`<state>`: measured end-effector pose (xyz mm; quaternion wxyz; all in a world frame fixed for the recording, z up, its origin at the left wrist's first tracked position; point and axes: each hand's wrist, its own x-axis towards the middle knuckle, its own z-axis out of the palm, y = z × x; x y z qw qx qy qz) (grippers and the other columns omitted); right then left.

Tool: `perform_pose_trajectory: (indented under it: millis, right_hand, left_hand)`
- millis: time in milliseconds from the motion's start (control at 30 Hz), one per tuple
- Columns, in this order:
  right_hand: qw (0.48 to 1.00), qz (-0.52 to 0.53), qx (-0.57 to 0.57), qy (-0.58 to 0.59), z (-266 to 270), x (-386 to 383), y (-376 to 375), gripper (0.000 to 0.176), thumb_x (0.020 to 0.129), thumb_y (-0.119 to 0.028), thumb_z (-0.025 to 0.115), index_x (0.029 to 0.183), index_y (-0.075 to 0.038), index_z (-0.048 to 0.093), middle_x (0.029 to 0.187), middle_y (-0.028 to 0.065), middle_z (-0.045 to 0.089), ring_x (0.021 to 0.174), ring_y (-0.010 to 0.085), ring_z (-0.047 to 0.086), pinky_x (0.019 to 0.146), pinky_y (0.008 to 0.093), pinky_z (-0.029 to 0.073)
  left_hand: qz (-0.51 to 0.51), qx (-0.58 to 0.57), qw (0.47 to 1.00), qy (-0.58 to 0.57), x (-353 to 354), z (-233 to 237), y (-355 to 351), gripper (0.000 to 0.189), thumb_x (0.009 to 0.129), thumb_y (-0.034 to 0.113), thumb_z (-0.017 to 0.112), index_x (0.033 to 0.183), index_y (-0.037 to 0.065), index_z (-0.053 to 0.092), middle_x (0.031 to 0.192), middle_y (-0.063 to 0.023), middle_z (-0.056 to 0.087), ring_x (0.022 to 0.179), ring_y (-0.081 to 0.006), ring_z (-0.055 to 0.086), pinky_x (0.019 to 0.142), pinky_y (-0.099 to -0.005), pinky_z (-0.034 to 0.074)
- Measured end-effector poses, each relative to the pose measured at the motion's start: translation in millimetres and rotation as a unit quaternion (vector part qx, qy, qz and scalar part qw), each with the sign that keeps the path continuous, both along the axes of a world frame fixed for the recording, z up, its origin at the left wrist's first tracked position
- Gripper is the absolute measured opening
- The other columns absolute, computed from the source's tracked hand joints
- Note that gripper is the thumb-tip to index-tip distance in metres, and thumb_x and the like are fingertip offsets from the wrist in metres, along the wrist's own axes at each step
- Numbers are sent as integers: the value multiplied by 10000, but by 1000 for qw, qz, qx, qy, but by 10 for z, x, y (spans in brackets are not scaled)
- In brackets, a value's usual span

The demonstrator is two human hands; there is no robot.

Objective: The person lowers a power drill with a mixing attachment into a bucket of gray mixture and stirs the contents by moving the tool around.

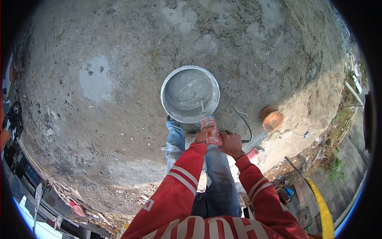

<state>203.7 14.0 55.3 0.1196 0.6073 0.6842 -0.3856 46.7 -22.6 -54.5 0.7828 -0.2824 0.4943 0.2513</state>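
A red power drill points away from me, its metal rod reaching into a round metal basin. Wet grey mix fills the basin's bottom and coats its inner wall. My left hand is wrapped round the left side of the drill body. On the other side, my right hand grips the drill's rear handle. The rod's lower end is hidden in the mix. The basin stands on the ground just in front of my legs.
An orange-brown round container lies to the right, near a black cable and a white power strip. Rough ground surrounds the basin. A yellow strip and debris are at the lower right.
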Motion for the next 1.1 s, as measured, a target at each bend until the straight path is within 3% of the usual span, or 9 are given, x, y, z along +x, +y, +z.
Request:
perform_pose_trajectory:
  millis: [167,233,400,667,800,1067,1100]
  right_hand:
    - [999,-37,17,5,-12,-142,29,233,744,-202,775,904,-78,660,875,126,711,773,396,724,670,506,582]
    - [999,-45,23,3,-78,-194,30,222,744,-198,773,890,-75,660,865,127,709,770,396,723,669,502,582]
    - [998,-49,34,6,-130,-264,137,200,730,-185,771,855,-73,662,844,130,706,759,393,720,662,490,581]
    - [1000,-6,-6,13,-126,-309,376,326,716,-193,769,1013,-86,687,968,131,742,868,386,742,748,500,591]
    - [1000,6,10,22,-147,-475,492,309,701,-189,770,978,-76,692,943,140,733,838,393,730,738,499,585]
    - [997,51,-47,42,-161,-897,537,390,685,-175,755,1053,-55,707,1003,165,738,919,376,733,794,502,587]
    - [997,52,-47,43,-163,-939,508,390,685,-175,755,1053,-55,707,1003,165,738,919,376,733,794,502,587]
  left_hand:
    - [-40,22,999,11,-118,-236,8,276,987,132,650,1250,47,633,1044,-124,724,883,-269,742,737,-423,638]
    - [-38,56,996,-54,-215,-283,105,260,994,133,639,1240,50,626,1037,-126,721,869,-273,739,725,-425,636]
    - [-36,50,997,-55,-336,-243,311,240,1003,129,634,1232,57,626,1035,-123,720,869,-264,740,726,-419,634]
    - [-17,66,998,5,-429,-110,474,260,1004,118,636,1259,68,624,1052,-112,726,887,-252,745,737,-412,637]
    - [-11,70,997,-2,-664,-140,534,261,1003,115,637,1261,79,623,1056,-115,728,898,-260,748,761,-426,644]
    - [23,57,998,16,-1087,-145,356,252,1001,108,653,1249,81,622,1041,-111,734,885,-247,754,737,-409,649]
    - [15,78,996,37,-1122,-221,231,286,1007,195,661,1261,70,619,1078,-118,730,940,-251,748,792,-431,639]
